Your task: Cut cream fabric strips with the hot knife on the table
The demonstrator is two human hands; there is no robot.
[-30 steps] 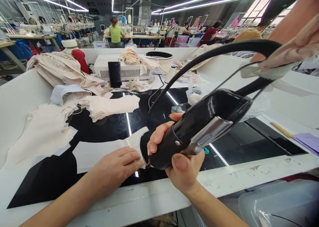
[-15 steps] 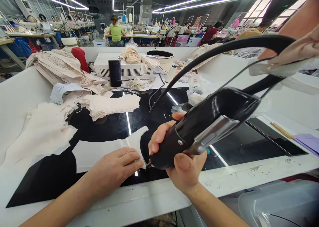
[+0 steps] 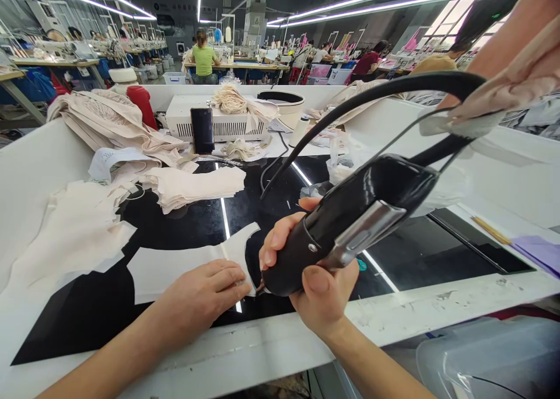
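My right hand [image 3: 326,297] is wrapped around a black corded hand tool [image 3: 350,218] with a silver lever on its side. The tool's narrow tip points down and left, close to the corner of a white fabric piece [image 3: 175,265]. Whether the tip touches the cloth I cannot tell. My left hand [image 3: 214,291] lies on that piece, its fingers together and bent, pressing the corner near the tip. The fabric lies flat on a glossy black mat [image 3: 188,230]. A thick black cord [image 3: 371,98] arches from the tool's rear across the upper right.
Stacked pale fabric pieces [image 3: 196,183] and larger cloth pieces [image 3: 70,230] lie left. Behind stand a phone [image 3: 202,130], a vented white box [image 3: 179,116] and a thread cone [image 3: 300,132]. A pencil [image 3: 492,230] lies right. Blurred cloth [image 3: 503,93] hangs close at upper right.
The tool's rear end and the cord's arch have swung slightly left. My right hand has shifted a little left with the tool. My left hand and the fabric stay in place.
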